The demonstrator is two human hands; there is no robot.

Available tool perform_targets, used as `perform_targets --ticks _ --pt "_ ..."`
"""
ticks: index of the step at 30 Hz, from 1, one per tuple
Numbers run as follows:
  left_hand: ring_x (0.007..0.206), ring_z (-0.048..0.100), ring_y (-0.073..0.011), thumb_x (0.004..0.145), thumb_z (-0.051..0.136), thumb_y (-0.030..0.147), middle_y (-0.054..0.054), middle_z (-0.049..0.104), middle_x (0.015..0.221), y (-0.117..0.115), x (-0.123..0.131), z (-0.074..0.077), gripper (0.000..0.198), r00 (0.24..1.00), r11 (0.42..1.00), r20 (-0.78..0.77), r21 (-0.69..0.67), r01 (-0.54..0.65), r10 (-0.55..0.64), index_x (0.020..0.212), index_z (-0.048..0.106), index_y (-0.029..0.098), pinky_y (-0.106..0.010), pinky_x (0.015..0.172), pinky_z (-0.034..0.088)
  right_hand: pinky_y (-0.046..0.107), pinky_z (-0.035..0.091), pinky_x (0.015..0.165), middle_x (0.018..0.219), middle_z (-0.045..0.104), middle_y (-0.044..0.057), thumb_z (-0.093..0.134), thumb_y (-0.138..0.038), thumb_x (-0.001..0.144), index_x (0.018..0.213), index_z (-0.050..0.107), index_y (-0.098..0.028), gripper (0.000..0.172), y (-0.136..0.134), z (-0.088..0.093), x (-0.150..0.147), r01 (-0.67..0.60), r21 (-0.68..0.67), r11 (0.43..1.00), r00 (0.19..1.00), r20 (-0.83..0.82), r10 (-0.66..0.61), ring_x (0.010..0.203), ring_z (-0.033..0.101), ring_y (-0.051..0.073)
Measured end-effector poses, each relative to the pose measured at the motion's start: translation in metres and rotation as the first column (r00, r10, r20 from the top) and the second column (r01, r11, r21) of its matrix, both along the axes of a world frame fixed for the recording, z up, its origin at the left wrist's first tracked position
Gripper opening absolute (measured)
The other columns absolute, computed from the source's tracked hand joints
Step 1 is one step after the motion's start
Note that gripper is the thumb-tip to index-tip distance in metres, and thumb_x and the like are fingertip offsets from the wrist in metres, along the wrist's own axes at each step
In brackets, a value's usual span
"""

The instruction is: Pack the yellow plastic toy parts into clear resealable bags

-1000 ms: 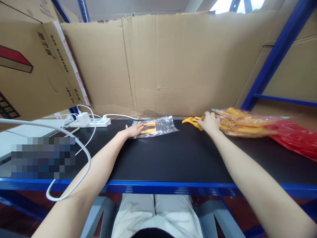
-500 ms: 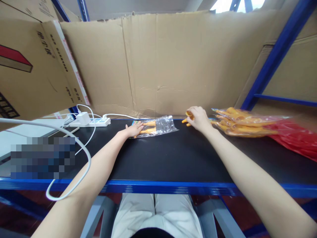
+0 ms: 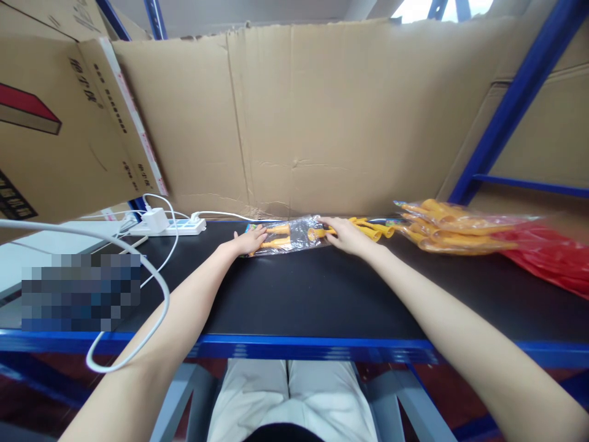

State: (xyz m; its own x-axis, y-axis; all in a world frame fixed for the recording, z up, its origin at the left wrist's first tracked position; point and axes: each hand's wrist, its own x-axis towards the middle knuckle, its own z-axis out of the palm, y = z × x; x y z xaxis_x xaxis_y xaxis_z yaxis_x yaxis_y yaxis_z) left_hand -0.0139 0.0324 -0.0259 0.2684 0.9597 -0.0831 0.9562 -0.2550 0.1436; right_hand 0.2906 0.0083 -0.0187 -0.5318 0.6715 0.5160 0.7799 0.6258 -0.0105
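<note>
My left hand point(image 3: 250, 240) lies flat on the left end of a clear plastic bag point(image 3: 299, 232) that holds orange plastic pieces, pinning it to the black table top point(image 3: 322, 288). My right hand point(image 3: 346, 236) grips a long orange plastic piece point(image 3: 368, 228) and has its front end at the bag's open right side. The piece's tail sticks out to the right of my fingers.
A heap of more orange pieces in clear wrap point(image 3: 451, 227) lies at the right on red plastic point(image 3: 552, 258). A white power strip point(image 3: 170, 227) with a charger and cables sits at the left. Cardboard sheets point(image 3: 322, 116) wall the back; a blue shelf post point(image 3: 510, 104) rises on the right.
My right hand picked an orange piece from beside the heap on the right and carried it left to the bag's opening. My left hand stayed on the bag.
</note>
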Motion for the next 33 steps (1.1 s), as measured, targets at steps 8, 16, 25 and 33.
perform_targets --ticks 8,16,25,33 --pt "0.139 0.006 -0.0299 0.090 0.008 0.049 0.001 0.005 0.152 0.001 -0.001 0.000 0.058 1.000 1.000 0.008 -0.003 0.007 -0.007 0.144 0.018 0.032 -0.068 0.099 0.013 0.042 0.041 0.092 0.122 0.058 0.014 0.044 -0.022 0.084 0.128 0.048 -0.014 0.045 0.008 -0.004 0.020 0.301 -0.067 0.951 0.953 0.049 -0.299 0.109 0.055 0.029" --pt "0.139 0.010 -0.0291 0.090 0.014 0.049 0.004 0.010 0.151 -0.002 -0.002 0.005 0.054 0.998 0.998 0.006 -0.022 0.058 -0.058 0.142 0.023 0.036 -0.065 0.102 0.006 0.042 0.037 0.099 0.130 0.053 0.008 0.044 -0.021 0.085 0.129 0.050 -0.019 0.044 0.024 -0.023 0.034 0.302 -0.177 0.937 0.951 0.121 -0.284 0.120 0.047 0.027" --pt "0.124 0.042 -0.0305 0.091 0.018 0.048 -0.004 0.054 0.130 -0.002 0.006 0.011 0.050 0.999 0.992 -0.036 0.122 0.012 -0.007 0.116 0.057 0.029 -0.061 0.103 0.016 0.043 0.039 0.093 0.123 0.057 0.010 0.045 -0.020 0.085 0.123 0.055 -0.020 0.039 0.021 -0.021 0.026 0.315 -0.171 0.934 0.944 0.161 -0.289 0.113 0.050 0.026" --pt "0.111 0.052 -0.0283 0.091 0.018 0.046 -0.016 0.059 0.117 -0.010 0.028 -0.005 0.052 0.994 0.970 0.113 0.242 -0.021 -0.007 0.108 0.054 0.013 -0.050 0.098 0.032 0.037 0.040 0.082 0.107 0.060 0.009 0.055 -0.027 0.082 0.095 0.068 -0.021 0.020 0.015 -0.008 0.028 0.309 -0.146 0.940 0.932 0.242 -0.269 0.102 0.052 0.025"
